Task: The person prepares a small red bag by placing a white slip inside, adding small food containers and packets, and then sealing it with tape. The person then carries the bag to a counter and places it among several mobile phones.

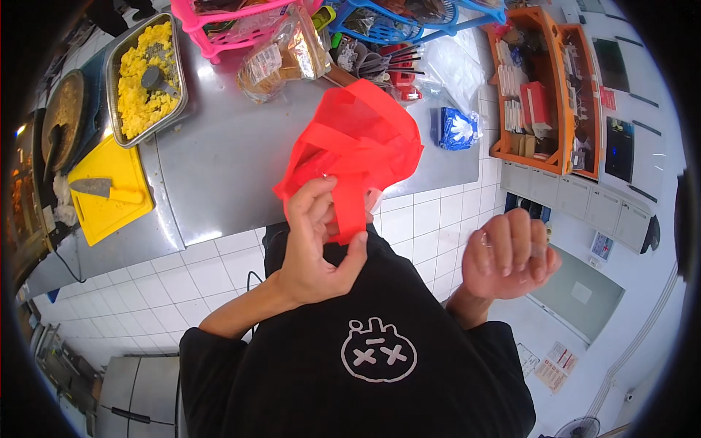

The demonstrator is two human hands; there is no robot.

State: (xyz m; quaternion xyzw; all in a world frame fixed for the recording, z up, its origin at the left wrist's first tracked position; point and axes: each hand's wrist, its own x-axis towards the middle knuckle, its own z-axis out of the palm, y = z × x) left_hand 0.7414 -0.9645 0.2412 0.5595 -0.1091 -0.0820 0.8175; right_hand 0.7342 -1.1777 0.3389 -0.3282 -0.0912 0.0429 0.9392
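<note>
A red fabric tote bag (358, 142) stands at the near edge of the steel worktable, its mouth partly open towards me. My left hand (323, 246) grips the bag's near side, where a red strap hangs between thumb and fingers. Inside the bag the contents are mostly hidden. A bit of clear plastic (374, 200) shows at its right side. My right hand (506, 254) is raised to the right, away from the bag, with its fingers curled in. Shiny clear spots show on those fingers; whether they are thin film is unclear.
On the steel worktable (219, 148) are a tray (182, 104) of yellow food, a yellow cutting board (120, 202) with a knife (101, 188), a wrapped package (268, 68) and a blue glove pack (459, 129). Pink (213, 49) and blue (378, 33) racks stand behind.
</note>
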